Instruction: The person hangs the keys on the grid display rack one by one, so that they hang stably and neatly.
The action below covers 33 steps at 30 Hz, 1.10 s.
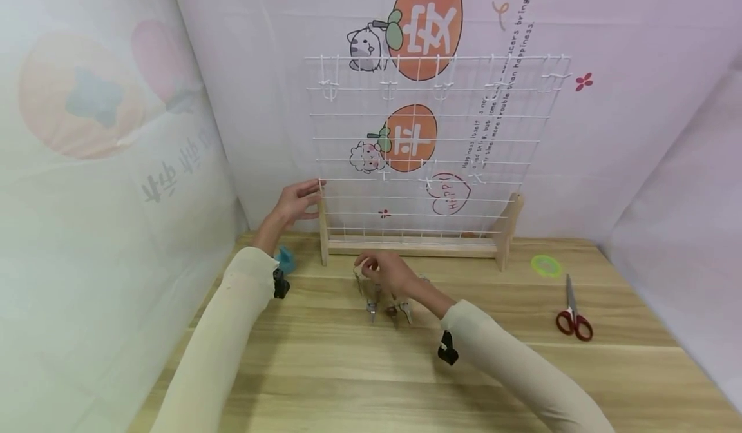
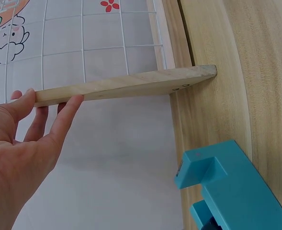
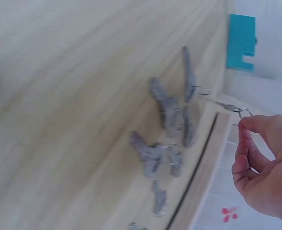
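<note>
My left hand [image 1: 298, 202] is at the left end of a white wire grid rack [image 1: 414, 180]. Thumb and fingers hold the upper end of its wooden side support [image 2: 131, 86]. Low over the table, in front of the rack, my right hand [image 1: 387, 272] pinches a small metal ring [image 3: 240, 113] between thumb and fingertips. A slim metal piece [image 3: 228, 107] hangs from that ring, blurred. Several keys [image 3: 169, 115] lie loose on the wood beneath, also blurred; in the head view the right hand partly covers these keys [image 1: 372, 309].
A teal tape dispenser [image 2: 246, 187] stands at the rack's left foot. Red-handled scissors [image 1: 572, 317] and a yellow-green round roll [image 1: 546, 266] lie to the right. White hooks [image 1: 388, 88] hang along the grid's top. Fabric walls [image 1: 116, 227] enclose the wooden table [image 1: 348, 381].
</note>
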Available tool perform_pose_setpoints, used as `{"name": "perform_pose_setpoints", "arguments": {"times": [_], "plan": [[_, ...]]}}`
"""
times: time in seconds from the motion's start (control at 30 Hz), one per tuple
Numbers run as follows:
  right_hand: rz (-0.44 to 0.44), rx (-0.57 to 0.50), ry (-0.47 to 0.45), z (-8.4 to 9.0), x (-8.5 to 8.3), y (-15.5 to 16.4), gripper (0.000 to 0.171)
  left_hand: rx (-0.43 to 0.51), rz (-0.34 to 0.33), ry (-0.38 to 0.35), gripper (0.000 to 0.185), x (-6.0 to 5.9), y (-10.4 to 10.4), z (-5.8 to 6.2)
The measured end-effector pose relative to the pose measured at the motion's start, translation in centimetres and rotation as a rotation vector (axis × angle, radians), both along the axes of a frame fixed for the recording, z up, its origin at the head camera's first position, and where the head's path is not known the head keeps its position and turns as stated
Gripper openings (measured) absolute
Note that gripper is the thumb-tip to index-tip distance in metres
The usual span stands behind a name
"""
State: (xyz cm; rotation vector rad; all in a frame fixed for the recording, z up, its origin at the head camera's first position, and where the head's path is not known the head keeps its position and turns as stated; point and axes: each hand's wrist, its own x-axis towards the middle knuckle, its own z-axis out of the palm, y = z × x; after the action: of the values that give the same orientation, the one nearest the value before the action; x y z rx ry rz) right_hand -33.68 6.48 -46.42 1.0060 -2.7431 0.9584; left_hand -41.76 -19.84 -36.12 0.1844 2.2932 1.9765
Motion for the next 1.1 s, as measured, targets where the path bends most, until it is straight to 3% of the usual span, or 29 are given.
{"name": "perform_pose_setpoints", "arguments": {"times": [0.2, 0.47, 0.7, 1.1], "plan": [[0.072, -0.093, 0.078, 3.4, -0.1, -0.6, 0.016, -0.006, -0.002, 0.007, 0.046, 0.1, 0.0, -0.1], [0.059, -0.147, 0.044, 10.5, 0.0, -1.7, 0.015, -0.008, 0.002, 0.012, 0.046, 0.2, -0.1, -0.2], [0.036, -0.204, 0.193, 16.3, -0.4, -1.9, 0.017, 0.005, -0.024, 0.028, 0.047, 0.3, 0.0, -0.1], [0.026, -0.383, 0.344, 23.0, -1.1, -2.8, 0.018, 0.025, -0.030, 0.009, 0.048, 0.3, 0.0, 0.0]]}}
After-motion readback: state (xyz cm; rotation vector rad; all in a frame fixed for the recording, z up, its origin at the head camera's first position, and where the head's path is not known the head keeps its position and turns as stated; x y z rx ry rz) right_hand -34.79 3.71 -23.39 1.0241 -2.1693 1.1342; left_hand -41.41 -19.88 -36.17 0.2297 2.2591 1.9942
